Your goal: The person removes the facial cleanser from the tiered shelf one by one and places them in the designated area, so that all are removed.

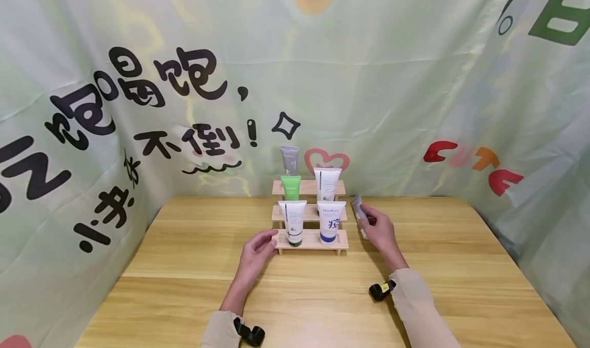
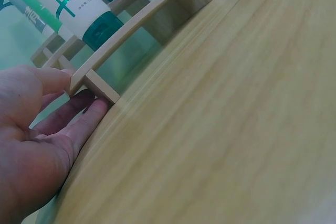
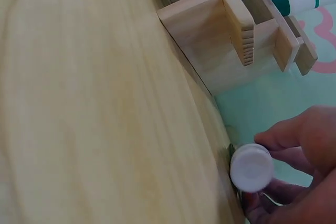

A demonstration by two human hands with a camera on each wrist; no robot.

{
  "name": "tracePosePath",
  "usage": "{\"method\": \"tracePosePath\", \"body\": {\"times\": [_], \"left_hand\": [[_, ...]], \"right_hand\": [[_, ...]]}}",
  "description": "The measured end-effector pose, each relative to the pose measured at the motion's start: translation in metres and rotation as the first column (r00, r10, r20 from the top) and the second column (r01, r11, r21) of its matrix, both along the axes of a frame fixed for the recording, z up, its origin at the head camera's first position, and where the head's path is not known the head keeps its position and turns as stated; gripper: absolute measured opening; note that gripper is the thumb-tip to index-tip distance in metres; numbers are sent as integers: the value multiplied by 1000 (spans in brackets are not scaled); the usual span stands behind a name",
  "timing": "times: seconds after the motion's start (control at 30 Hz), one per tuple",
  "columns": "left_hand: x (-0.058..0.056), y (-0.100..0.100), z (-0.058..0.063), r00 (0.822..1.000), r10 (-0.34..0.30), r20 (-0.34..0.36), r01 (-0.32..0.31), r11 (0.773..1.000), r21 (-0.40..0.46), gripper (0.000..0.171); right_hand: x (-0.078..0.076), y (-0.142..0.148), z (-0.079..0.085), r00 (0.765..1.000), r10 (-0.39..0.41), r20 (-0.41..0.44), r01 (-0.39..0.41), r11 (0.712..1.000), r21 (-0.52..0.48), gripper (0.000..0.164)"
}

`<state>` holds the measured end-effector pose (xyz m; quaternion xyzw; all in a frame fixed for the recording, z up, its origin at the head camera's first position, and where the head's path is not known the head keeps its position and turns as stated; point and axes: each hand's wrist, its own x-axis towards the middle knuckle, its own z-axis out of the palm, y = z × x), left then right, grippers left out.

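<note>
A three-tier wooden display rack stands on the table. My left hand holds its front left corner, thumb above and fingers below beside the leg in the left wrist view. To the right of the rack, my right hand grips a grey squeeze tube, its pale round cap facing the right wrist camera. On the front tier are a white tube with a dark green cap and a white tube with a blue cap. Behind stand a small green tube, another white tube and another grey tube.
The wooden table extends to both sides and in front of the rack. A printed cloth backdrop hangs behind the table and along its sides. Black wrist cameras sit at both sleeve cuffs.
</note>
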<state>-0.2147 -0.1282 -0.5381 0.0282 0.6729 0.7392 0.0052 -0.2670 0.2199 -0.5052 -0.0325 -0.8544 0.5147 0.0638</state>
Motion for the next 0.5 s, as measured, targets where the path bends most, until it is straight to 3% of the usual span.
{"method": "tracePosePath", "body": {"times": [0.5], "left_hand": [[0,-1,0,1000,-1,6,1,1000,8,32]], "right_hand": [[1,3,0,999,-35,-35,39,992,120,41]]}}
